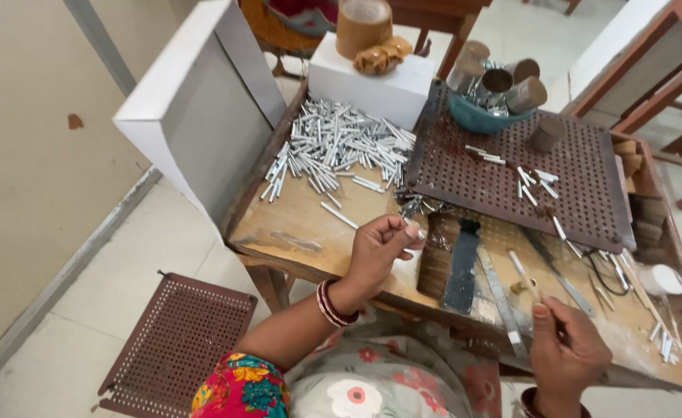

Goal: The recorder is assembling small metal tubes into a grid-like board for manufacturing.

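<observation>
Nearest the camera, the person's right hand (pixel 564 350) is closed around a thin pale stick-like tool (pixel 528 280), thumb pressed along its shaft, with the tip pointing up over the worn wooden workbench (pixel 302 228). The left hand (pixel 380 246), wearing red and white bangles (pixel 333 303) at the wrist, is raised a little further in; its fingertips (pixel 407 226) are pinched narrowly on a small silver metal tube (pixel 417 231), held just above the bench's near edge.

Between the two hands lie a dark flat metal blade (pixel 462 265) and a long grey steel strip (pixel 502 298), side by side on the bench. A small white round cup (pixel 661 279) sits to the right, near a few loose tubes.

Behind the left hand, a heap of short silver metal tubes (pixel 333 147) is spread across the bench top. Just beside it on the right rests a brown perforated metal board (pixel 581 174), with several tubes scattered on it and a brown cylinder (pixel 547 133) standing upright.

Further back, a teal bowl (pixel 476 118) sits on the board's far edge, filled with brown and silver cylinders. Left of it stands a white rectangular box (pixel 372 85) carrying a roll of brown tape (pixel 363 27). A large white carton (pixel 202 108) leans at the bench's left side.

On the floor at lower left lies a second brown perforated panel (pixel 174 340).
</observation>
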